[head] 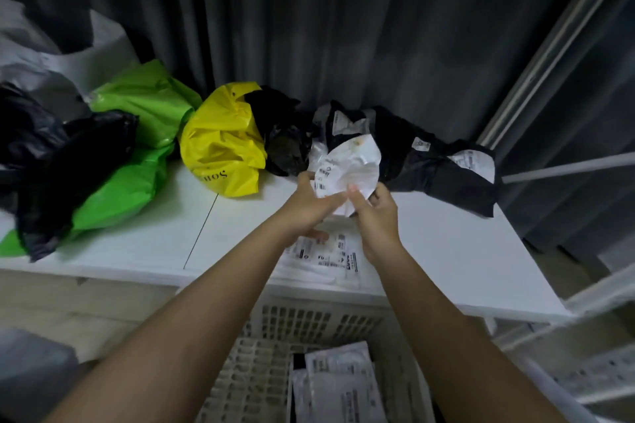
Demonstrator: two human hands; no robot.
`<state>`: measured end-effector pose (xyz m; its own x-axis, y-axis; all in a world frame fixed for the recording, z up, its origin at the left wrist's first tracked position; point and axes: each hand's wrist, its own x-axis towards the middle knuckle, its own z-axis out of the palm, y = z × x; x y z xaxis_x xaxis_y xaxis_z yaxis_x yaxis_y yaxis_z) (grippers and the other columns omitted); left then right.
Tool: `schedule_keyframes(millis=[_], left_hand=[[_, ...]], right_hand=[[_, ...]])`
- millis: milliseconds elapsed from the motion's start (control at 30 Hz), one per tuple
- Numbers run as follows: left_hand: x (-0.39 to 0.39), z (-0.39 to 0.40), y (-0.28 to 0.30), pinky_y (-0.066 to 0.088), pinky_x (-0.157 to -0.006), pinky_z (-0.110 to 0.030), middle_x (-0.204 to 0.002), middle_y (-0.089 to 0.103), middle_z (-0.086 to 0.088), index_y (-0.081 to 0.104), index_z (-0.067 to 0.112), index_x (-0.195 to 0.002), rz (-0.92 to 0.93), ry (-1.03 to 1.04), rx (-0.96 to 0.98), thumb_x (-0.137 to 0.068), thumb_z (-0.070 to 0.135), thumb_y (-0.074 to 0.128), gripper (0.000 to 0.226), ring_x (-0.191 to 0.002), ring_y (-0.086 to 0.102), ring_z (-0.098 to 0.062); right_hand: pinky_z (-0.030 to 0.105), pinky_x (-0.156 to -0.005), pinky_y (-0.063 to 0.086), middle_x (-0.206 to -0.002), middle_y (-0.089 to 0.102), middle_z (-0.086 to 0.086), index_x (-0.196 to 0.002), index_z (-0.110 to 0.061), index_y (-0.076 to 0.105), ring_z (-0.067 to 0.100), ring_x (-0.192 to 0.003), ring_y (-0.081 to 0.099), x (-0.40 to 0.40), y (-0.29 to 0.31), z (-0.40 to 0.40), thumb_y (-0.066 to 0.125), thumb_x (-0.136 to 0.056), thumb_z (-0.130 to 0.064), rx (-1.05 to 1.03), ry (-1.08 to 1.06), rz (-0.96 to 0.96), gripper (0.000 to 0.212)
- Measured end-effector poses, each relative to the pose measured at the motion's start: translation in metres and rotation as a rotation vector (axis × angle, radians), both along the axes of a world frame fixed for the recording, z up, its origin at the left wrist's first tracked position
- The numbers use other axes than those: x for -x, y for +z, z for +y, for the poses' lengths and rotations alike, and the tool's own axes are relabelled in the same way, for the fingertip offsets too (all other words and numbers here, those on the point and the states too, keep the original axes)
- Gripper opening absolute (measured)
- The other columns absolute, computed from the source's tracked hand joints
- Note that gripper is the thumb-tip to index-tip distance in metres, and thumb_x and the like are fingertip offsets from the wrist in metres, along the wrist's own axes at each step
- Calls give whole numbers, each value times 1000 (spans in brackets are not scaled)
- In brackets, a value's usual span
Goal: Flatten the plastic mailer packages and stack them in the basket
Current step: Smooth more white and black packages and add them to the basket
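Note:
A crumpled white mailer (347, 165) with a barcode label is held up above the white table (446, 251). My left hand (309, 206) grips its left edge and my right hand (378, 216) pinches its lower right side. A flat white mailer (330, 254) with labels lies on the table under my hands. Below the table's front edge stands the white slatted basket (309, 323), with flat white mailers (340, 385) stacked inside. Along the back of the table lie crumpled mailers: yellow (220, 144), green (137, 154), black (436, 161).
A dark curtain hangs behind the table. More black bags (58, 161) and a white bag (51, 55) pile up at the left. A metal rack frame (549, 72) rises at the right, next to the table's right edge.

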<state>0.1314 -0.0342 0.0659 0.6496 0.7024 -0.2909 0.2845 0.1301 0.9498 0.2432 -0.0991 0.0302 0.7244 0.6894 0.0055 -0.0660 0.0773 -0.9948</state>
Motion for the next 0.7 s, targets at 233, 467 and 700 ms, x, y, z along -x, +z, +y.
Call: schedule_keyframes(millis=[233, 467, 700], left_hand=[[28, -18, -28, 53, -61, -32, -99, 66, -12, 52, 10, -120, -87, -32, 16, -86, 16, 65, 37, -73, 63, -21], [38, -2, -49, 42, -63, -32, -115, 52, -20, 40, 10, -132, 251, 33, -486, -82, 15, 64, 55, -90, 59, -35], [37, 11, -65, 43, -85, -36, -132, 44, -9, 40, 20, -136, 351, 1, -677, -89, 19, 63, 53, -109, 55, -32]], right_hand=[[41, -86, 56, -106, 70, 9, -107, -12, 60, 26, -98, 68, 33, -16, -24, 63, -92, -15, 50, 80, 137, 15], [30, -81, 51, -130, 51, 0, -143, -31, 33, 21, -115, 57, 27, -22, -40, 65, -86, -1, 100, 131, 102, 73], [32, -86, 52, -104, 53, -16, -142, -27, 35, 7, -92, 60, 29, -28, -40, 62, -92, -15, 135, 104, 35, 58]])
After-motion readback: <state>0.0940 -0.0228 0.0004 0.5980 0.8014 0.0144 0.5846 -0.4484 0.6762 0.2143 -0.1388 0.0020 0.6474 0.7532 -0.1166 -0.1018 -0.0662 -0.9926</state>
